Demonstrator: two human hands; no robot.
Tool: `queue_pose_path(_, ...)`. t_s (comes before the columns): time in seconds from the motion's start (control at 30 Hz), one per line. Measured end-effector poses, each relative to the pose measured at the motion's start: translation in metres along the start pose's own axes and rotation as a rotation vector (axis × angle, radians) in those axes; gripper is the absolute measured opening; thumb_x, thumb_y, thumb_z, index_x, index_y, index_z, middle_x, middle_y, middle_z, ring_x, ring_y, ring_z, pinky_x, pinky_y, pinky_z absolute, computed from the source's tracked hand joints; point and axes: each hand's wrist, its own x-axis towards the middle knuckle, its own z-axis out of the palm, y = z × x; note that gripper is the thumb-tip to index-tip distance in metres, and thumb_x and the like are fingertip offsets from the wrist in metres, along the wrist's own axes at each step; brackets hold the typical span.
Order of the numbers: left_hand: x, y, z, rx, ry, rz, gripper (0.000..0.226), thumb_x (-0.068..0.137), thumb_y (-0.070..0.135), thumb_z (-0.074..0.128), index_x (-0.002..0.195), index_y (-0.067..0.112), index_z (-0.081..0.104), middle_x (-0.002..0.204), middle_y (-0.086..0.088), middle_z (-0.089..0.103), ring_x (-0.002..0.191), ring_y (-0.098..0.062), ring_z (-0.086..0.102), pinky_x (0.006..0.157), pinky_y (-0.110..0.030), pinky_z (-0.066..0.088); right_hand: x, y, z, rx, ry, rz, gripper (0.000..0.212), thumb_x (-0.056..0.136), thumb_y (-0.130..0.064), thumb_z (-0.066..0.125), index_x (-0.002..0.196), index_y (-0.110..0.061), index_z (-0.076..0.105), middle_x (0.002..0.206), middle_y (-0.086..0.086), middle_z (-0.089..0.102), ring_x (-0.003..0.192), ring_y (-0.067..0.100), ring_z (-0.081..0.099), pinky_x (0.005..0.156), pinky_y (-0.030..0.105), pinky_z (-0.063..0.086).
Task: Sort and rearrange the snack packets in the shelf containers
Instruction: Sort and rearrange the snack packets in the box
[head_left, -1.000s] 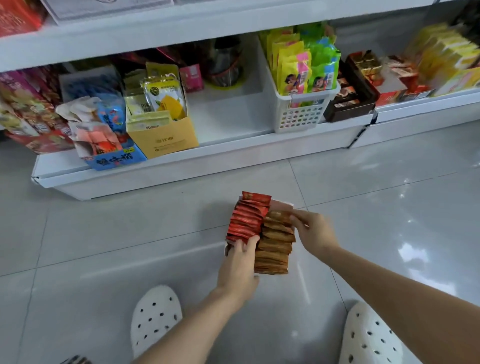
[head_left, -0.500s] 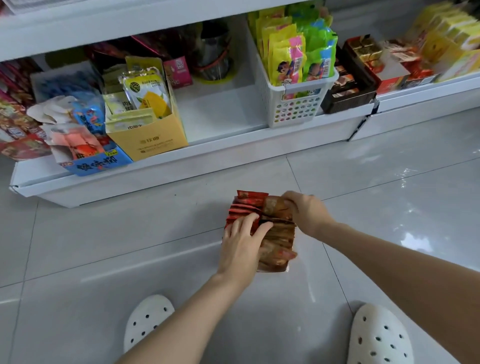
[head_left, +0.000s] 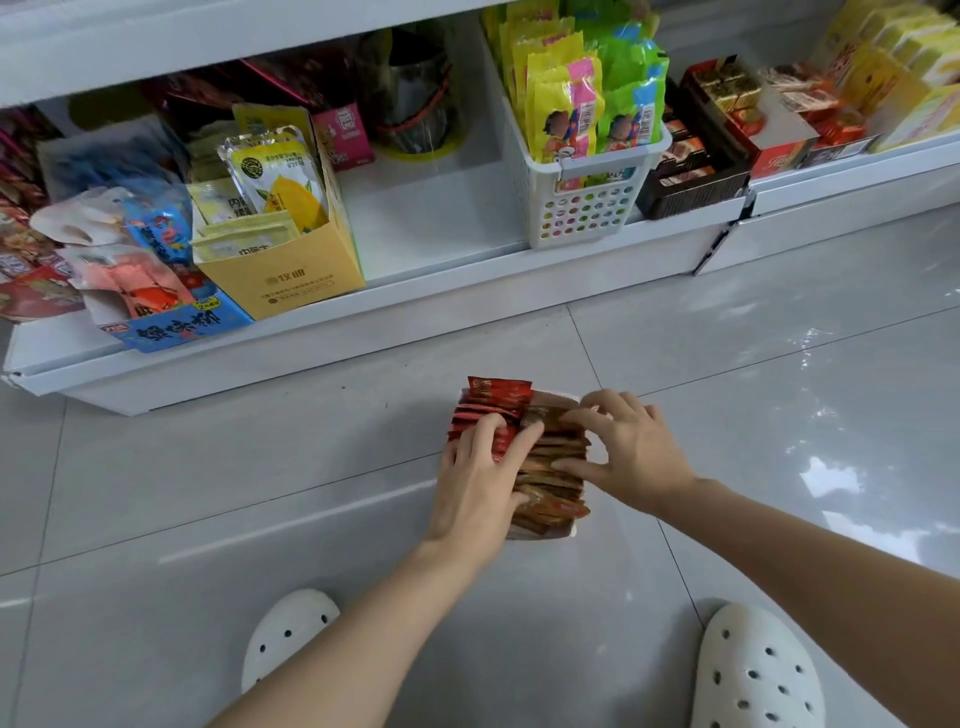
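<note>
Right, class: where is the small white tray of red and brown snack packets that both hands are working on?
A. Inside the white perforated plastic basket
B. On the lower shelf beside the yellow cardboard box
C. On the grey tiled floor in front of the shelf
C: the small white tray of red and brown snack packets sits on the grey tiled floor, between the white shelf and the person's white clogs, with the left hand and right hand on its packets.

red packets, brown packets, white perforated basket

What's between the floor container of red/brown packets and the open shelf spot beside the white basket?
Nothing visible. The container sits on the floor tile under both hands: left hand, right hand. The bare shelf gap between the yellow box and white basket is open at the front.
</note>
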Motion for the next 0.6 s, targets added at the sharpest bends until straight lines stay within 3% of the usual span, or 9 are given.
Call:
queue_pose_path(0.07, -0.006, 0.001, 0.002, -0.099, -0.007, -0.065, 0.061, 0.082, 0.033, 0.074, 0.136, 0.032, 0.044, 0.138, -0.004, 0.043, 0.123, -0.026, 0.045, 0.104, -0.041, 0.04, 0.002, -0.006, 0.01, 0.0, -0.041, 0.124, 0.042, 0.085, -0.047, 0.065, 0.124, -0.032, 0.061, 0.118, -0.002, 0.057, 0.105, 0.026, 0.055, 0.083, 0.041, 0.041)
queue_pose_path(0.13, -0.013, 0.004, 0.005, -0.144, -0.039, -0.056, 0.04, 0.09, 0.036, 0.064, 0.127, 0.034, 0.049, 0.142, 0.001, 0.041, 0.129, -0.026, 0.04, 0.108, -0.041, 0.035, 0.012, -0.014, 0.014, 0.132, 0.014, 0.319, 0.032, 0.091, -0.038, 0.062, 0.123, -0.033, 0.061, 0.116, -0.003, 0.06, 0.099, 0.023, 0.06, 0.086, 0.041, 0.044)
queue_pose_path(0.23, -0.019, 0.005, 0.011, -0.057, -0.017, 0.021, 0.033, 0.081, 0.02, 0.075, 0.105, 0.028, 0.054, 0.14, -0.004, 0.041, 0.124, -0.032, 0.041, 0.1, -0.052, 0.042, 0.033, -0.02, 0.01, 0.253, 0.03, 0.523, 0.027, 0.09, -0.032, 0.064, 0.116, -0.027, 0.065, 0.116, -0.001, 0.06, 0.094, 0.022, 0.063, 0.087, 0.041, 0.049)
queue_pose_path(0.3, -0.016, 0.005, 0.012, -0.074, 0.02, -0.039, 0.036, 0.074, 0.017, 0.079, 0.1, 0.025, 0.056, 0.13, -0.004, 0.049, 0.115, -0.028, 0.047, 0.096, -0.05, 0.045, 0.032, -0.025, 0.005, 0.255, 0.043, 0.47, 0.029, 0.086, -0.024, 0.067, 0.114, -0.022, 0.063, 0.124, -0.001, 0.054, 0.097, 0.023, 0.06, 0.088, 0.041, 0.047)
queue_pose_path(0.4, -0.005, 0.009, 0.006, -0.076, 0.05, -0.124, 0.041, 0.07, 0.018, 0.08, 0.1, 0.027, 0.054, 0.12, 0.001, 0.051, 0.107, -0.024, 0.05, 0.09, -0.045, 0.046, 0.004, -0.028, -0.009, 0.255, 0.23, 0.161, 0.023, 0.077, -0.015, 0.066, 0.098, -0.018, 0.058, 0.114, -0.003, 0.052, 0.094, 0.022, 0.057, 0.08, 0.04, 0.046)
queue_pose_path(0.47, 0.003, 0.011, 0.005, -0.032, 0.07, -0.13, 0.045, 0.067, 0.015, 0.082, 0.101, 0.027, 0.054, 0.116, 0.002, 0.053, 0.103, -0.023, 0.051, 0.086, -0.043, 0.047, -0.021, -0.02, -0.011, 0.206, 0.158, -0.006, 0.02, 0.076, -0.022, 0.061, 0.095, -0.02, 0.06, 0.105, -0.005, 0.053, 0.089, 0.02, 0.057, 0.072, 0.039, 0.048)
queue_pose_path(0.5, 0.007, 0.013, 0.005, -0.015, 0.074, -0.142, 0.048, 0.066, 0.014, 0.083, 0.104, 0.026, 0.056, 0.115, 0.001, 0.054, 0.102, -0.023, 0.052, 0.085, -0.042, 0.048, -0.033, -0.015, -0.009, 0.202, 0.078, -0.001, 0.023, 0.078, -0.028, 0.061, 0.1, -0.022, 0.062, 0.102, -0.007, 0.054, 0.084, 0.017, 0.058, 0.068, 0.039, 0.051)
queue_pose_path(0.6, 0.014, 0.021, 0.01, 0.028, 0.083, -0.208, 0.057, 0.065, 0.015, 0.086, 0.114, 0.025, 0.057, 0.118, -0.002, 0.055, 0.105, -0.025, 0.053, 0.088, -0.042, 0.048, -0.043, -0.01, -0.001, 0.305, -0.04, 0.271, 0.04, 0.083, -0.041, 0.071, 0.118, -0.026, 0.059, 0.099, -0.01, 0.054, 0.069, 0.005, 0.062, 0.064, 0.033, 0.055)
